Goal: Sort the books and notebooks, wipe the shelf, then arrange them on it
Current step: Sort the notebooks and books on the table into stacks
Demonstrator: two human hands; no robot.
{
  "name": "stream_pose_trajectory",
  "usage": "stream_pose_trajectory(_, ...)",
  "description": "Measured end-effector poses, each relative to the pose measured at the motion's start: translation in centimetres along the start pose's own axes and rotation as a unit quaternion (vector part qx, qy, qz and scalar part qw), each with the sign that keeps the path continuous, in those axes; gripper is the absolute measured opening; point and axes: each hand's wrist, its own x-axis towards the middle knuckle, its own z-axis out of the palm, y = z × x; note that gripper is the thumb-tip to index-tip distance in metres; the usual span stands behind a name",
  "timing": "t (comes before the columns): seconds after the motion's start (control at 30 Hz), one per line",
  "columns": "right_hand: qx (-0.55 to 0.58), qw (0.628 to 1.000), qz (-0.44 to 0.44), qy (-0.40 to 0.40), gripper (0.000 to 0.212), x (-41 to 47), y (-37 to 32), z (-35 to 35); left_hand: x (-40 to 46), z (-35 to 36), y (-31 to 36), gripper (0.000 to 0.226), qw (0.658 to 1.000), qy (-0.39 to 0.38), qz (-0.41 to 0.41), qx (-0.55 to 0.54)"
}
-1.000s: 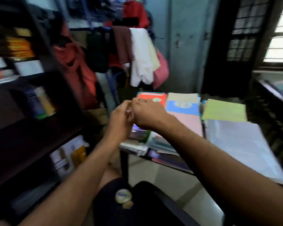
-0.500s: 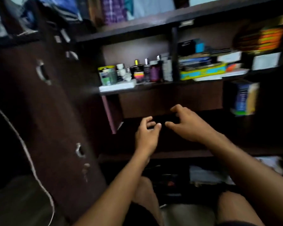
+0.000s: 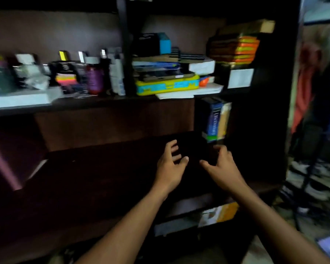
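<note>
Fingers of the left hand (image 3: 170, 166) and right hand (image 3: 222, 166) spread loosely, holding nothing, over the dark middle shelf (image 3: 103, 168). A blue dictionary (image 3: 213, 119) stands upright just beyond the right fingertips, apart from them. Whatever lies between the hands is lost in shadow; upper-shelf bottles (image 3: 95, 77) are blurred.

Two bare forearms rose from the bottom edge of the frame toward the centre, with no sleeves, watch or bands visible on them. The left hand (image 3: 170, 166) and the right hand (image 3: 222, 168) wore no gloves or rings that showed.
</note>
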Motion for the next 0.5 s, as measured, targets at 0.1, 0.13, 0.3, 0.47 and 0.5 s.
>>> stream_pose_trajectory(0.1, -0.004, 0.997, 0.064, 0.045, 0.075, 4.3, 3.5, -0.6, 5.8, 4.3, -1.4, 0.066, 0.999, -0.044, 0.008, 0.021)
stream_pose_trajectory(0.13, 0.003, 0.995, 0.087, 0.051, 0.079, 5.6, 4.2, -0.7, 7.3, 5.4, -2.0, 0.067, 0.998, -0.050, 0.001, 0.039)
stream_pose_trajectory(0.3, 0.014, 0.991, 0.115, 0.065, 0.106, 13.5, 5.4, 0.5, 11.9, 7.6, -5.1, 0.061, 0.996, 0.040, -0.079, 0.027)
stream_pose_trajectory(0.47, 0.106, 0.974, 0.122, 0.155, 0.108, 20.3, 4.3, 5.5, 13.3, 8.2, -6.3, 0.054, 0.996, 0.028, -0.070, -0.054)
stream_pose_trajectory(0.5, 0.096, 0.970, 0.131, 0.183, 0.111, 21.2, 3.9, 6.7, 13.6, 8.2, -6.6, 0.053, 0.995, 0.032, -0.064, -0.069)
